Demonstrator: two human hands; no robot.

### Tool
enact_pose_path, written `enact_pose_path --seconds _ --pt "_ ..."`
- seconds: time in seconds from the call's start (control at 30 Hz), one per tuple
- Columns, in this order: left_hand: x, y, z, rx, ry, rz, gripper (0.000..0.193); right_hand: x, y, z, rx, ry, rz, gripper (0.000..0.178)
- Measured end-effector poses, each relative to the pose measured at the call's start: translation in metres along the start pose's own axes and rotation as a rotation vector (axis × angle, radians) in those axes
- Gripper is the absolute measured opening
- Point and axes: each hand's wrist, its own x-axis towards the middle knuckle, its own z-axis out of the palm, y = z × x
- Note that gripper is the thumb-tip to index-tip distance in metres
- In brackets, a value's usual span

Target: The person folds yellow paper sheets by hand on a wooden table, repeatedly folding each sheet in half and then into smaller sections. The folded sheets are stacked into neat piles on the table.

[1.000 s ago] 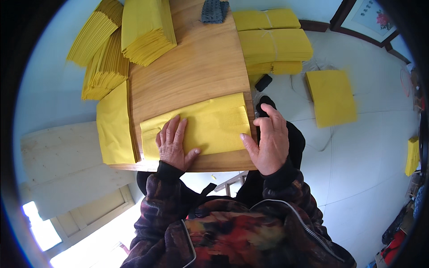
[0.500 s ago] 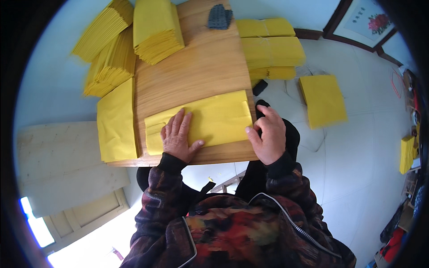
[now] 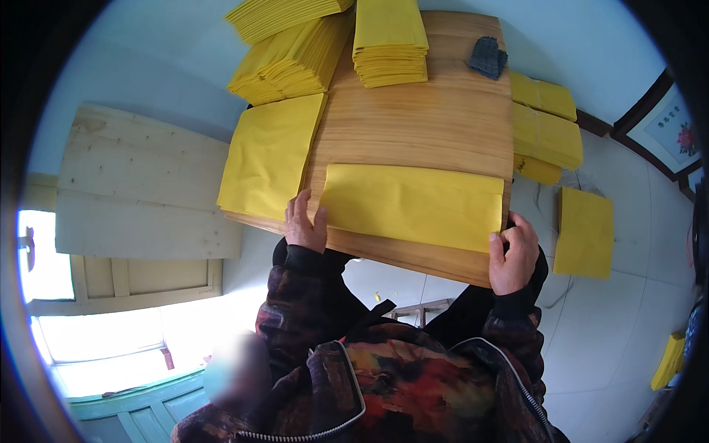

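A long folded yellow sheet (image 3: 413, 203), paper or thin cloth, lies along the near edge of the wooden table (image 3: 428, 125). At its left end is my left hand (image 3: 305, 227), fingers apart, the thumb by the sheet's edge and the fingertips close to a flat yellow stack (image 3: 269, 155). My right hand (image 3: 515, 257) is at the sheet's near right corner, fingers curled and thumb against the corner, seemingly pinching it. The undersides of those fingers are hidden.
Folded yellow piles (image 3: 292, 63) and another tall pile (image 3: 390, 48) stand at the table's far side, near a dark grey cloth (image 3: 487, 57). Tied yellow bundles (image 3: 546, 133) sit beyond the right edge. A yellow stack (image 3: 585, 232) lies on the floor. A pale board (image 3: 148, 184) leans at left.
My left hand has come off the top of the folded sheet to its left end. My right hand stays at the right end, fingers more curled. The view has turned left.
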Motion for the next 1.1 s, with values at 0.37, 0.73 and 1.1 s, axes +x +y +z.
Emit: enact_pose_path --seconds 0.37,0.73,1.1 --pt "0.001 -0.023 0.011 -0.605 -0.077 -0.346 0.036 0.000 -0.006 0.002 0.014 0.070 -0.003 0.017" --pt "0.001 -0.028 0.019 -0.799 -0.002 -0.284 0.034 -0.001 -0.009 0.002 0.022 0.080 0.004 0.016" --pt "0.002 -0.028 0.022 -0.639 -0.009 -0.317 0.035 0.006 -0.009 0.004 0.003 0.074 0.024 0.017"
